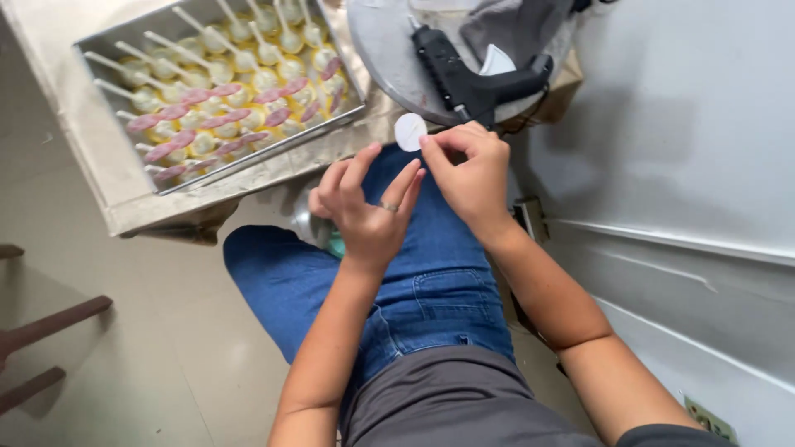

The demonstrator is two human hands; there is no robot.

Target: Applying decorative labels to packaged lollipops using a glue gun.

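Right hand (pixel 472 170) pinches a white paper disc (pixel 409 132) just below the glue gun (pixel 472 76); left hand (pixel 368 211) open, empty. We judge gluing next: steady disc.

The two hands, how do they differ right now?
The right hand pinches a small white disc at its fingertips; the left hand holds nothing, fingers spread. The left hand wears a ring; the right hand shows none. Both are bare and hover over the blue jeans.
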